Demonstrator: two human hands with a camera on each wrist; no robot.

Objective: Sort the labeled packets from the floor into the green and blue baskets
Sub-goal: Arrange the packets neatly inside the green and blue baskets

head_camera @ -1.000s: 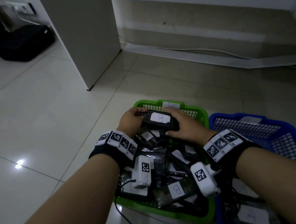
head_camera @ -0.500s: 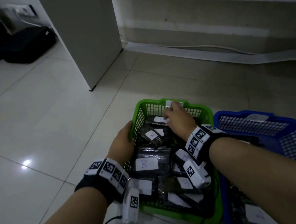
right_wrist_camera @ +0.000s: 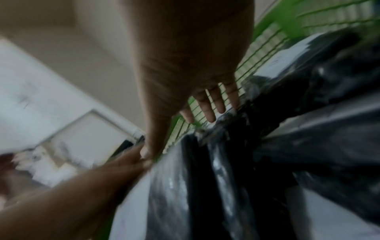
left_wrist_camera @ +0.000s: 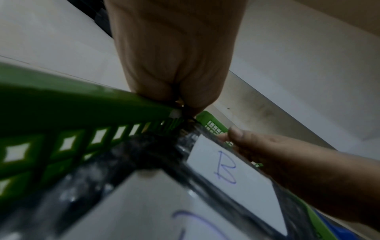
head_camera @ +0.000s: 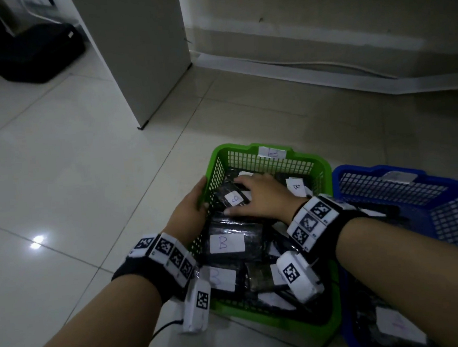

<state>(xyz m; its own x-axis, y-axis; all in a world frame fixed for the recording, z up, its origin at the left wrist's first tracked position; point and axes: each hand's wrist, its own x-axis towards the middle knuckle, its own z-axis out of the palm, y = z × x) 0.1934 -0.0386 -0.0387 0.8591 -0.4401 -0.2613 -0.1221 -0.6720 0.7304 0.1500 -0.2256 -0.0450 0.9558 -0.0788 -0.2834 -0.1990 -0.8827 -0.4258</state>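
Note:
The green basket (head_camera: 311, 162) stands on the floor, tagged B on its far rim and filled with several black packets bearing white B labels (head_camera: 226, 243). My left hand (head_camera: 191, 210) grips the basket's left rim (left_wrist_camera: 82, 104), fingers outside and thumb over the edge. My right hand (head_camera: 259, 198) lies flat with straight fingers (right_wrist_camera: 207, 105) on the packets at the far end, beside a B-labelled packet (head_camera: 233, 198). The blue basket (head_camera: 452, 201) sits to the right and holds black packets too, one with a white label (head_camera: 399, 324).
A white cabinet panel (head_camera: 138, 52) stands on the tiles beyond the baskets. A wall with a white cable (head_camera: 323, 63) runs along the back. Dark bags (head_camera: 32, 54) lie at the far left. Light floor tiles (head_camera: 74, 184) spread to the left.
Both hands put the packet they held into the green basket. My left hand moved onto the basket's left rim. My right hand slid from the far rim back onto the packets.

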